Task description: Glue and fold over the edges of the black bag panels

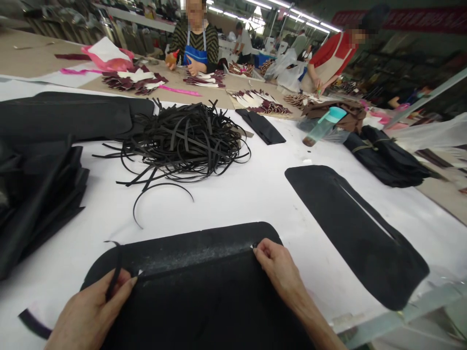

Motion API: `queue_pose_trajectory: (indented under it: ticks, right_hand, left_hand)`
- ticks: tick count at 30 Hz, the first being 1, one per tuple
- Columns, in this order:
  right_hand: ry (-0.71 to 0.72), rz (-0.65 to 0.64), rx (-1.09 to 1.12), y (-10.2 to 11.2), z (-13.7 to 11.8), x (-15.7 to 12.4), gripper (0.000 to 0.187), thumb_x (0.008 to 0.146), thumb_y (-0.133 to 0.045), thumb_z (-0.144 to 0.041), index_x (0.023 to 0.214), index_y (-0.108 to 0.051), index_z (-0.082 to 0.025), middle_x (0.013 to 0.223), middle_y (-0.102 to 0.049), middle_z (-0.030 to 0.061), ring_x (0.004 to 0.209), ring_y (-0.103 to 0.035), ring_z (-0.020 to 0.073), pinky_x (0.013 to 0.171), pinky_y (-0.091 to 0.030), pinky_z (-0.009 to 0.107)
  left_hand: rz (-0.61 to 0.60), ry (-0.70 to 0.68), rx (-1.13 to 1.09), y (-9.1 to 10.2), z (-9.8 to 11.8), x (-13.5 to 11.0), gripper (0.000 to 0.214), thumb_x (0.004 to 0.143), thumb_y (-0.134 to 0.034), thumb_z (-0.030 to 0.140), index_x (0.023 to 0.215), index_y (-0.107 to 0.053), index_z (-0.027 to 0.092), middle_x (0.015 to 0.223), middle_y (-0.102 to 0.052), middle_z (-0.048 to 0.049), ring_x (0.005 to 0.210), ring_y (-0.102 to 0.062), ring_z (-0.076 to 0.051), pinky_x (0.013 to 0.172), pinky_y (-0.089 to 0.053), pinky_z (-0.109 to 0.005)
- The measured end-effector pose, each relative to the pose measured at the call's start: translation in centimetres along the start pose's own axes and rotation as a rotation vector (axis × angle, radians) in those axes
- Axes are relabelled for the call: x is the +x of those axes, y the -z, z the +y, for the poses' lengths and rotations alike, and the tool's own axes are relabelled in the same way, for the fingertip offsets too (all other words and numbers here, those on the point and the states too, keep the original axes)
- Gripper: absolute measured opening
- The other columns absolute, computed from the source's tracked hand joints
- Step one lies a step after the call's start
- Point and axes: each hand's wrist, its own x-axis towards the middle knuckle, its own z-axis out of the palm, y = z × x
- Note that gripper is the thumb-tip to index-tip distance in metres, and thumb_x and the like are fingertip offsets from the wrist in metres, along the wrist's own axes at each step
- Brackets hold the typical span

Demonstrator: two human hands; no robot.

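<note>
My left grip (93, 304) is pinched thumb to finger on a narrow black strip (117, 260), whose loose tail curls up behind the fingers. My right grip (279, 265) has its fingertips together at the other end of a dark line across the black panel (211, 304); just what they pinch, and whether the tiny white bits at both fingertips are paper or the bench showing through, I can't fairly tell. Spread apart like this, my two grips probably keep that line straight. The panel lies flat directly before me, a greyish band running along the line, likely so both ends are in reach. Beyond it on the white bench (237, 206) sits a tangled heap of strips (186, 141), handy for picking, I'd judge. A second panel (350, 233) with a long slit lies to the right, well apart, perhaps to leave me room.
</note>
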Motion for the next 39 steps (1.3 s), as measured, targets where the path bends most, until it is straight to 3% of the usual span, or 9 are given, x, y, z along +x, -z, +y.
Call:
queue_pose_trajectory:
  ticks: [7, 11, 15, 17, 20, 23, 25, 32, 39]
  right_hand:
    - [0.005, 0.025, -0.083, -1.0, 0.8, 0.1, 0.020, 0.083, -0.043, -0.034, 0.067, -0.039, -0.023, 0.054, -0.044, -0.0063, 0.053, -0.044, 0.0126, 0.050, -0.028, 0.025]
    - [0.016, 0.060, -0.057, -1.1, 1.2, 0.1, 0.019, 0.084, -0.042, -0.034, 0.069, -0.038, -0.024, 0.055, -0.046, -0.0059, 0.052, -0.048, 0.0135, 0.049, -0.031, 0.025]
    - [0.059, 0.106, 0.074, -0.7, 2.0, -0.8, 0.017, 0.088, -0.035, -0.032, 0.088, -0.049, -0.023, 0.070, -0.060, -0.0005, 0.057, -0.057, 0.0159, 0.054, -0.043, 0.027]
    - [0.183, 0.236, -0.015, -0.9, 1.9, -1.9, 0.024, 0.089, -0.033, -0.028, 0.102, -0.052, -0.020, 0.089, -0.063, 0.0057, 0.073, -0.061, 0.0192, 0.063, -0.047, 0.030]
    - [0.553, 0.333, -0.224, -2.4, 0.4, -3.7, 0.035, 0.087, -0.034, -0.011, 0.112, -0.055, -0.019, 0.111, -0.058, 0.0093, 0.096, -0.057, 0.0225, 0.080, -0.047, 0.035]
    - [0.836, 0.300, -0.343, -4.9, -1.9, -4.7, 0.038, 0.082, -0.041, -0.003, 0.113, -0.058, -0.018, 0.111, -0.059, 0.0085, 0.100, -0.054, 0.0234, 0.088, -0.044, 0.037]
    - [0.902, 0.290, -0.393, -6.3, -3.1, -4.7, 0.038, 0.079, -0.049, -0.002, 0.113, -0.058, -0.017, 0.109, -0.061, 0.0078, 0.098, -0.054, 0.0238, 0.088, -0.044, 0.038]
    - [0.944, 0.270, -0.529, -7.2, -3.4, -3.7, 0.048, 0.074, -0.058, -0.006, 0.120, -0.054, -0.017, 0.100, -0.061, 0.0052, 0.086, -0.053, 0.0225, 0.082, -0.045, 0.038]
    - [0.998, 0.339, -0.437, -7.4, -2.3, -3.6, 0.046, 0.076, -0.045, -0.003, 0.120, -0.055, -0.016, 0.102, -0.061, 0.0066, 0.091, -0.054, 0.0237, 0.084, -0.047, 0.039]
  left_hand:
    - [-0.060, 0.036, 0.229, 1.3, 4.4, -2.0, 0.021, 0.084, -0.029, 0.044, 0.078, -0.035, 0.025, 0.065, -0.060, -0.0006, 0.064, -0.061, -0.023, 0.058, -0.037, -0.030]
    - [0.004, 0.048, 0.239, 1.4, 4.1, -2.2, 0.021, 0.086, -0.031, 0.044, 0.077, -0.035, 0.025, 0.066, -0.061, -0.0007, 0.064, -0.061, -0.024, 0.057, -0.038, -0.030]
    - [0.112, -0.031, 0.035, 1.9, 2.3, -2.4, 0.023, 0.087, -0.039, 0.045, 0.086, -0.048, 0.024, 0.079, -0.068, -0.0016, 0.074, -0.065, -0.021, 0.066, -0.047, -0.028]
    - [0.226, -0.152, 0.005, 1.7, 2.0, -3.0, 0.027, 0.088, -0.040, 0.044, 0.097, -0.054, 0.023, 0.088, -0.070, -0.0022, 0.080, -0.067, -0.019, 0.070, -0.050, -0.027]
    - [0.333, -0.596, 0.118, 0.2, 3.2, -4.4, 0.027, 0.090, -0.040, 0.029, 0.111, -0.055, 0.021, 0.103, -0.070, -0.0035, 0.091, -0.066, -0.018, 0.080, -0.052, -0.025]
    - [0.254, -1.100, 0.334, -2.1, 5.7, -5.1, 0.043, 0.082, -0.038, 0.007, 0.121, -0.051, 0.019, 0.124, -0.059, -0.0054, 0.114, -0.055, -0.018, 0.098, -0.045, -0.032]
    - [0.167, -1.197, 0.448, -3.4, 6.8, -4.9, 0.053, 0.078, -0.040, 0.003, 0.128, -0.045, 0.015, 0.134, -0.050, -0.0066, 0.123, -0.047, -0.019, 0.102, -0.041, -0.034]
    - [0.078, -1.146, 0.473, -5.5, 5.8, -3.6, 0.060, 0.081, -0.042, 0.005, 0.138, -0.031, 0.017, 0.141, -0.041, -0.0052, 0.129, -0.038, -0.017, 0.106, -0.036, -0.033]
    - [-0.049, -1.120, 0.466, -4.5, 6.1, -3.9, 0.056, 0.084, -0.042, 0.009, 0.138, -0.030, 0.015, 0.145, -0.035, -0.0056, 0.133, -0.031, -0.018, 0.109, -0.031, -0.035]
